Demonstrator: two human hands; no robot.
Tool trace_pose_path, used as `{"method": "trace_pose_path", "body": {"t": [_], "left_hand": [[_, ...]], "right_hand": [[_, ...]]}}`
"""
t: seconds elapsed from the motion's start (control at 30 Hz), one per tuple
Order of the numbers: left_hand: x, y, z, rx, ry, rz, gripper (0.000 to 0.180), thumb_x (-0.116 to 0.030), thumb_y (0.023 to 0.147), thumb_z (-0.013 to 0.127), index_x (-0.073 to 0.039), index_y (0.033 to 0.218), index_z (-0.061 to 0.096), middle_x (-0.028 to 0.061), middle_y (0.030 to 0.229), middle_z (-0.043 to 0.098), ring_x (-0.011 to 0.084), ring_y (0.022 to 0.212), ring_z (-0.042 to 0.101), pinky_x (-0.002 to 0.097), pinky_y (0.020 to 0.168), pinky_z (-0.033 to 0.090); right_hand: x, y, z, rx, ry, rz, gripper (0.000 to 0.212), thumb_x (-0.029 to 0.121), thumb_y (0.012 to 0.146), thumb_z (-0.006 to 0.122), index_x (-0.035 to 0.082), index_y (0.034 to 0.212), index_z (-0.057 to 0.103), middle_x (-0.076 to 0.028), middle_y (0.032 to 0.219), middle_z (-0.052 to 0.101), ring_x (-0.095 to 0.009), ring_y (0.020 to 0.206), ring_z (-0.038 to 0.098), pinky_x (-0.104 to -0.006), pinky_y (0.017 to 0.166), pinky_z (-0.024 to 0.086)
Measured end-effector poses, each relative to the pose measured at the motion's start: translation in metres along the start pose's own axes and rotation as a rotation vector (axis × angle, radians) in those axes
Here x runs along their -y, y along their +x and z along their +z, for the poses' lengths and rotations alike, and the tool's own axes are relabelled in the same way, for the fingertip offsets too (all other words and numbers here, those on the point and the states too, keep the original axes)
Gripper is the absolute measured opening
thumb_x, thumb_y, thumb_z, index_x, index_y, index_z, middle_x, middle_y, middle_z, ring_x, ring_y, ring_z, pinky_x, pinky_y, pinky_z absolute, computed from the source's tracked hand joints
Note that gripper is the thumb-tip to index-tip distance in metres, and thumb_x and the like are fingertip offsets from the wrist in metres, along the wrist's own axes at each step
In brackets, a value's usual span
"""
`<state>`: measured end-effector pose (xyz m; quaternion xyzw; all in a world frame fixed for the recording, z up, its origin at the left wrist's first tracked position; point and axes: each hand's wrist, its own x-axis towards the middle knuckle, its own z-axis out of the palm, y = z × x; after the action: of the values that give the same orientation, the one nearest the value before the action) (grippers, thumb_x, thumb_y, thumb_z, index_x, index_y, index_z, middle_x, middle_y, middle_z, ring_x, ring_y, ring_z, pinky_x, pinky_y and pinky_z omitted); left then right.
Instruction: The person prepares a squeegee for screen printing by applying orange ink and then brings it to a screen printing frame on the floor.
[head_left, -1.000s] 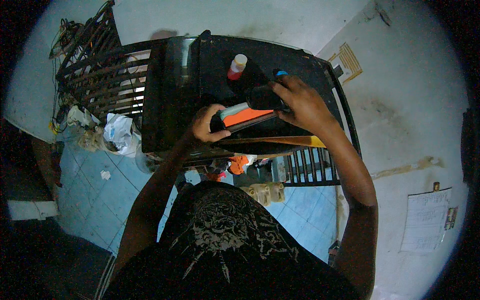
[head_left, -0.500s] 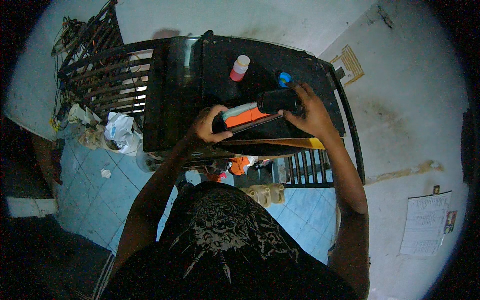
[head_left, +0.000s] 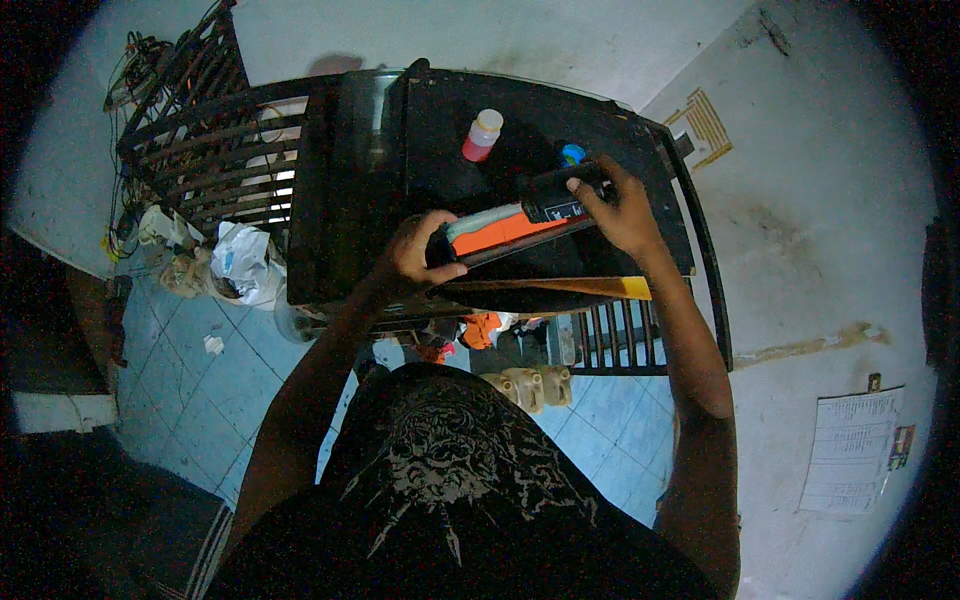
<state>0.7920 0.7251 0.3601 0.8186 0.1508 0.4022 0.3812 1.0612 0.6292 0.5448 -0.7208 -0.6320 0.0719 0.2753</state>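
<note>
- While the left hand (head_left: 425, 250) has its thumb on the near side and its other fingers bent round the far side, it is clamped on the left end of a long, narrow, bright orange piece with a pale grey-green strip and dark edging (head_left: 495, 234).
- With its thumb laid across the top, the right hand (head_left: 622, 212) is clamped on a black, roughly cylindrical piece with small pale markings (head_left: 550, 197); some of its fingertips are hidden behind that piece.
- The orange piece is between the two hands, tilted, its right end higher in view than its left. The black piece overlaps its right part; whether the two touch, I cannot tell.
- Just beyond the right hand sits a small, round, bright blue object (head_left: 572, 154), partly hidden.
- Farther left, a translucent white bottle with pinkish-red contents (head_left: 482, 137) stands on the black, flat-topped table (head_left: 445, 110), well apart from both hands.
- Along the table's near edge, under the orange piece, runs a brown strip with a yellow end (head_left: 632, 288).
- Below that edge are crumpled orange cloth (head_left: 481, 329) and beige plastic jugs (head_left: 535, 388) by a pale blue tiled floor (head_left: 610, 420).
- Left of the table rests a crumpled white plastic bag (head_left: 242, 262).
</note>
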Motion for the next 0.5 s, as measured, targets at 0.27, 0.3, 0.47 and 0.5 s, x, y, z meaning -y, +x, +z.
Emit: {"method": "trace_pose_path", "body": {"t": [0.27,0.3,0.47,0.5], "left_hand": [[-0.007,0.001,-0.001,-0.005,0.019,-0.018,0.064,-0.029,0.068,0.080,-0.001,0.118,0.050,0.0177,0.108,0.059,0.0331,0.103,0.057,0.0396,0.089,0.044],[-0.008,0.002,-0.003,0.002,0.001,-0.013,0.064,-0.029,0.068,0.080,-0.001,0.118,0.050,0.0178,0.108,0.059,0.0332,0.103,0.057,0.0396,0.089,0.044],[-0.023,0.002,-0.007,-0.002,0.004,-0.066,0.063,-0.027,0.069,0.079,-0.001,0.118,0.051,0.0180,0.109,0.059,0.0331,0.104,0.057,0.0399,0.090,0.044],[-0.026,0.001,-0.006,-0.013,0.007,-0.079,0.063,-0.026,0.069,0.079,-0.001,0.119,0.051,0.0181,0.110,0.059,0.0330,0.105,0.057,0.0400,0.091,0.044]], "right_hand": [[-0.045,0.002,0.020,-0.117,0.003,0.126,0.062,0.051,0.085,0.064,-0.003,0.115,0.057,-0.011,0.084,0.065,-0.016,0.079,0.061,-0.0280,0.063,0.049],[-0.045,0.002,0.021,-0.096,0.093,0.168,0.063,0.053,0.084,0.063,-0.003,0.113,0.058,-0.010,0.082,0.064,-0.015,0.076,0.061,-0.0269,0.061,0.049],[-0.027,-0.005,0.020,0.071,0.386,0.454,0.061,0.066,0.082,0.055,0.006,0.089,0.061,-0.004,0.075,0.060,-0.014,0.062,0.057,-0.0282,0.053,0.046],[-0.032,-0.003,0.019,0.126,0.415,0.467,0.059,0.067,0.083,0.054,0.008,0.088,0.059,-0.002,0.072,0.058,-0.012,0.058,0.054,-0.0261,0.050,0.044]]}}
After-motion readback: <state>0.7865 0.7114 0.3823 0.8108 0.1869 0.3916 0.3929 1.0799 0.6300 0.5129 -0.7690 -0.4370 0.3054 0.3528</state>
